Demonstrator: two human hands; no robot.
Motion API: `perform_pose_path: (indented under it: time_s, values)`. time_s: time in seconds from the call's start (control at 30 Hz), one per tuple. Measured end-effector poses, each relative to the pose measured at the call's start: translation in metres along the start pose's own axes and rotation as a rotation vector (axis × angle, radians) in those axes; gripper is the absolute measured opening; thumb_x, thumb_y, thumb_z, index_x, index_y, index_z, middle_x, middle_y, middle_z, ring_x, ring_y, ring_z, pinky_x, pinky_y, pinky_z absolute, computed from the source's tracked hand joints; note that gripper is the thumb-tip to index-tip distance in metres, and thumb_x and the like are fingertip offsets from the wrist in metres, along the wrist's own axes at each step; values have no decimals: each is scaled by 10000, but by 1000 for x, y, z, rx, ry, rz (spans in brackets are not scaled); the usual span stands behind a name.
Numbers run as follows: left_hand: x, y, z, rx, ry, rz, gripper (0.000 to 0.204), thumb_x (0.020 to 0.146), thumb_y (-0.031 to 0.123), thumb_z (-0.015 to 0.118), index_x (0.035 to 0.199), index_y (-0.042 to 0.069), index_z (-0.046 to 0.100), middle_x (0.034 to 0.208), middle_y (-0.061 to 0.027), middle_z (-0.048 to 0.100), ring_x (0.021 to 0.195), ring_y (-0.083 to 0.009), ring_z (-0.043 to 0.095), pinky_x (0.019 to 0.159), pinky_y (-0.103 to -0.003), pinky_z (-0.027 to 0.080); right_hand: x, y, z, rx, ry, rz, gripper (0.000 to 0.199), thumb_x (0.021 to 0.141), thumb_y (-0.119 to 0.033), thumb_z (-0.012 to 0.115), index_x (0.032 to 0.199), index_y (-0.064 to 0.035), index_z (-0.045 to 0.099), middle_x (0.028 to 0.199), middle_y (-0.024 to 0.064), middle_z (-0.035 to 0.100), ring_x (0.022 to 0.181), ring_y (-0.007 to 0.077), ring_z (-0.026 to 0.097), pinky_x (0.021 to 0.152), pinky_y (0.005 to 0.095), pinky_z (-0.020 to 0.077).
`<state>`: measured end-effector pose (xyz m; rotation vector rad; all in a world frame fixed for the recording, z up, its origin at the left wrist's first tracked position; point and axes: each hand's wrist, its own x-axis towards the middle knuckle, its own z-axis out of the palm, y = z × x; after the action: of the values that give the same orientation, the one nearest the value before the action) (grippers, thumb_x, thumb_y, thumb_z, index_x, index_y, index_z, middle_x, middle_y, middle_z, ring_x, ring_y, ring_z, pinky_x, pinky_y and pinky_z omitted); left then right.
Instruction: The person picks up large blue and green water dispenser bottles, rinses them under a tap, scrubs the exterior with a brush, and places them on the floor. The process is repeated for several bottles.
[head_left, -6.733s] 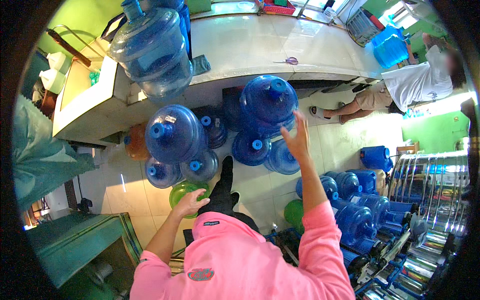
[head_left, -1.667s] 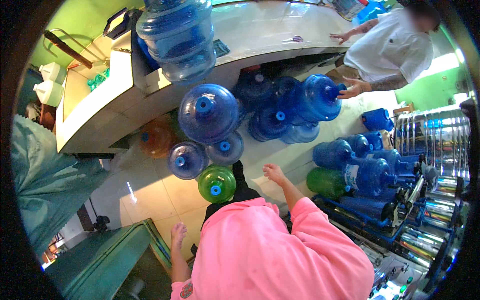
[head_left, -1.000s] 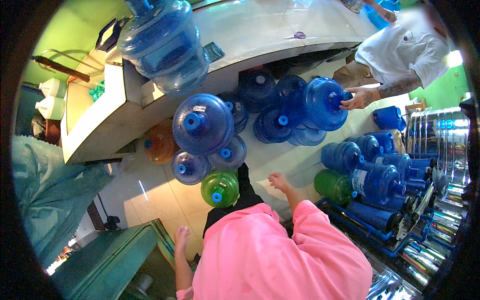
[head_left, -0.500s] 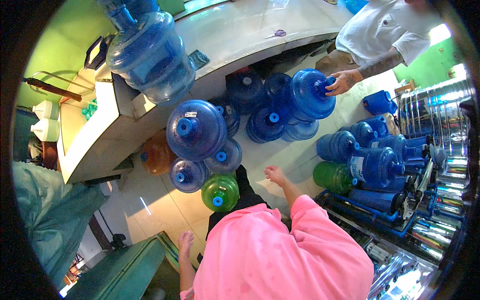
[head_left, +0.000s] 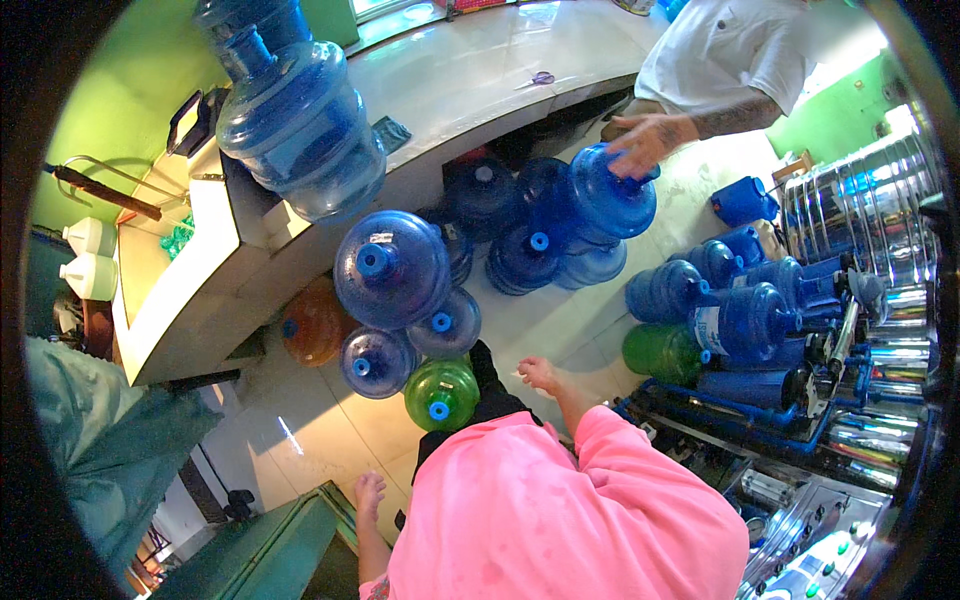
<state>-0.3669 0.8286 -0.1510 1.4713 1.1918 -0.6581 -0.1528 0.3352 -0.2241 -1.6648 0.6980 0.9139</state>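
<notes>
My right hand (head_left: 541, 374) is held out over the floor with its fingers drawn together; a tiny whitish speck shows at the fingertips, too small to name. Low on my left side hangs my left hand (head_left: 369, 492), its fingers loosely apart and nothing in them. Nearest to both is a green water jug (head_left: 442, 394) with a blue cap, upright against my legs. Beyond it stand a blue jug (head_left: 378, 362), another blue jug (head_left: 446, 324) and a taller-standing blue jug (head_left: 393, 270). An orange jug (head_left: 310, 325) is partly hidden behind them.
A co-worker's hand (head_left: 650, 142) is over a raised blue jug (head_left: 608, 195). Several blue jugs and a green jug (head_left: 662, 352) lie at the right beside blue piping (head_left: 720, 411) and steel tanks (head_left: 850, 225). Big clear-blue jugs (head_left: 300, 130) stand on the counter (head_left: 470, 60).
The co-worker's hand has come off the blue jug's neck and moved left, blurred. My right hand has shifted slightly left and down. My left hand has dropped a little.
</notes>
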Motion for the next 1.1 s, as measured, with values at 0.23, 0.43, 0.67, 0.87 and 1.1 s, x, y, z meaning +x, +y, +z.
perform_pose_path:
  time_s: [0.23, 0.43, 0.67, 0.87, 1.1]
  values:
    - [-3, 11, 8, 18, 22, 44, 340, 945, 392, 609, 1091, 86, 581, 1015, -57, 657, 895, -177, 620, 687, -323, 472, 16, 6, -22, -76, 72, -52, 413, 871, -290, 645, 1200, -42, 629, 970, 65, 675, 772, 159, 640, 604, 305, 496]
    - [-4, 19, 6, -35, 10, 44, 312, 936, 370, 627, 1073, 93, 582, 934, -28, 638, 774, -118, 591, 571, -248, 429, 18, 1, -19, 48, 64, -2, 363, 871, -276, 637, 1161, -59, 646, 968, 63, 676, 788, 164, 639, 609, 306, 490]
    - [-14, 18, 10, -51, 30, -9, 303, 890, 318, 639, 1090, 97, 582, 958, -36, 644, 820, -146, 608, 611, -279, 446, 24, 4, -2, 48, 32, -49, 325, 868, -306, 643, 1042, -32, 665, 869, 75, 665, 709, 190, 629, 583, 351, 495]
    - [-24, 8, 7, -34, 52, 19, 338, 911, 365, 641, 1096, 87, 590, 1032, -68, 655, 943, -184, 631, 720, -325, 467, 46, 10, 3, -95, 26, -105, 422, 869, -326, 659, 1151, -13, 654, 974, 141, 694, 840, 293, 662, 709, 410, 528]
    - [-32, -25, -1, -153, 97, -4, 387, 931, 398, 640, 1152, 82, 597, 1060, -72, 664, 927, -180, 629, 719, -322, 471, 31, -136, 49, -336, 353, -843, 862, 797, -322, 783, 1481, -30, 347, 1426, 250, 438, 1310, 353, 453, 1071, 453, 397]
